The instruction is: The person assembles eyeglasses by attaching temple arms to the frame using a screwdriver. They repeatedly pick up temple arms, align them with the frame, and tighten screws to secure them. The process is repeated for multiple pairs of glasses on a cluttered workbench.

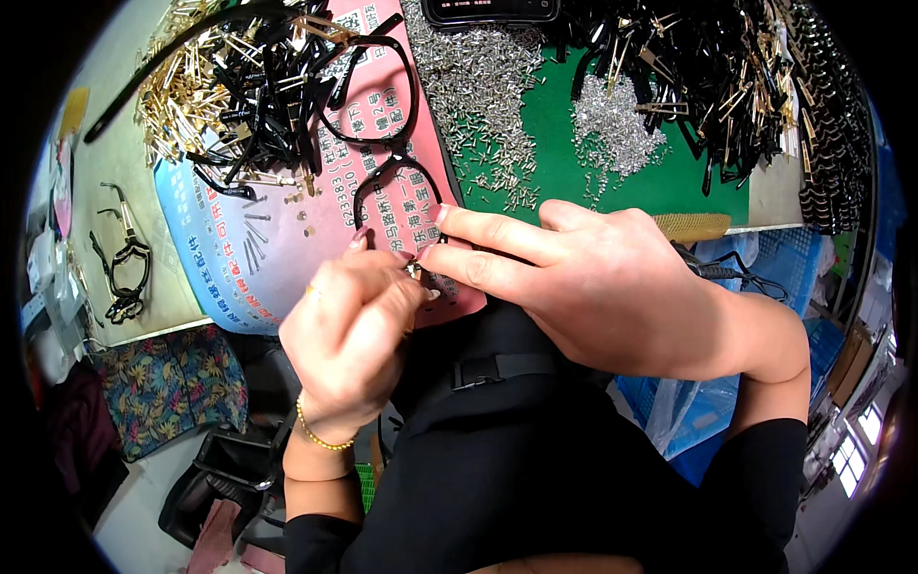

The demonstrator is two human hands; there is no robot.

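Note:
A black eyeglass frame (413, 96) is held upright over the printed sheet, its far lens opening away from me and one temple (182, 59) stretching off to the upper left. At its near end, my left hand (346, 330) is closed, with fingertips pinched at the rim's corner. A small gold-coloured metal part (417, 272) peeks out between those fingertips, mostly hidden. Two long fingers of my right hand (583, 277) press on the near rim's right side and corner, gripping the frame. The fingertips of both hands nearly meet there.
Black and gold temples lie heaped at the back left (244, 86) and back right (708, 77). Tiny silver screws form a big pile (478, 105) and a smaller pile (617, 129) on the green mat (550, 143). Another eyeglass frame (127, 258) lies at the left. A phone (490, 11) sits at the back.

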